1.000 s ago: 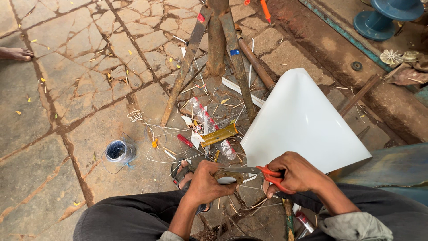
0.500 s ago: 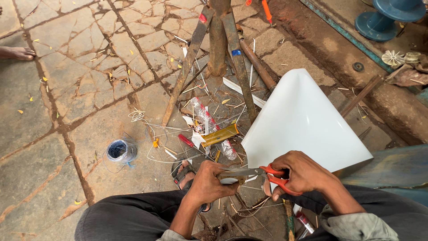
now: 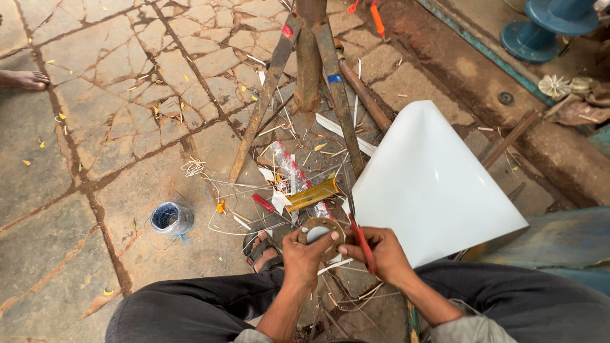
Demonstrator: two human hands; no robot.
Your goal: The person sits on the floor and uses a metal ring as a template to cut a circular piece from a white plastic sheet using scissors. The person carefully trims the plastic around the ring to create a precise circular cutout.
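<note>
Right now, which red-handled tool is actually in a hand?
The red-handled tool gripped in the right hand, beside the metal ring that the left hand holds. The small red-handled one lies loose on the floor, apart from both hands.

Two hands work at the bottom centre: the left hand [image 3: 305, 253] holds one rusty metal ring [image 3: 321, 232], the right hand [image 3: 381, 251] one pair of red-handled scissors [image 3: 359, 236]. One white sheet [image 3: 432, 184] lies right of centre, one wire spool [image 3: 169, 219] lower left, one bare foot [image 3: 23, 79] upper left.
</note>
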